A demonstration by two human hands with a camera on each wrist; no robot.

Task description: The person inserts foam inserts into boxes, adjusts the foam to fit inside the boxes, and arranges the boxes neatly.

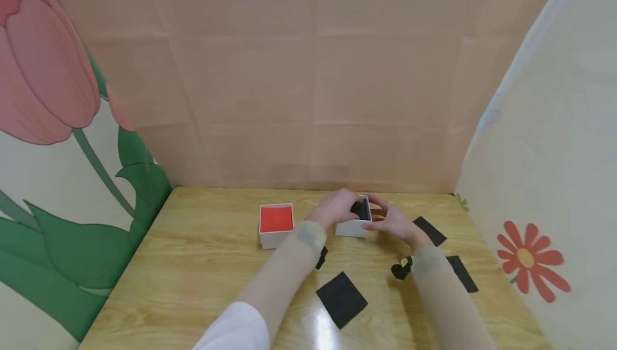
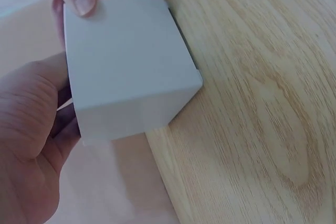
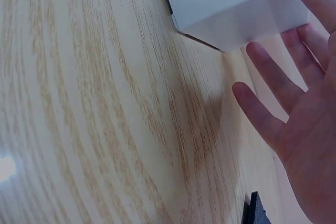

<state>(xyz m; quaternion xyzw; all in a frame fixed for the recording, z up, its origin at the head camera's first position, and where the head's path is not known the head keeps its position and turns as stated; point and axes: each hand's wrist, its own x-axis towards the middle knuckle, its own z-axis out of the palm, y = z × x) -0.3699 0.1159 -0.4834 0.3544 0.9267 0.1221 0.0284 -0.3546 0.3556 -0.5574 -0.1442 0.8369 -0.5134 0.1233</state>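
A white box (image 1: 352, 229) stands open at the top near the table's far edge, dark inside. From its left my left hand (image 1: 339, 206) reaches over the opening, pinching a black sheet (image 1: 358, 209) at the mouth; its fingertips are partly hidden behind the box in the left wrist view. My right hand (image 1: 392, 222) steadies the white box from the right, its thumb on the front face and other fingers at the side and back. In the right wrist view, the lower fingers (image 3: 265, 109) spread out beside the box.
A second white box (image 1: 276, 239) with a red top surface (image 1: 276, 218) stands to the left. One black square (image 1: 341, 300) lies at the front, and two more black pieces (image 1: 430, 231) lie at the right. A fabric backdrop (image 1: 313, 98) hangs behind the table.
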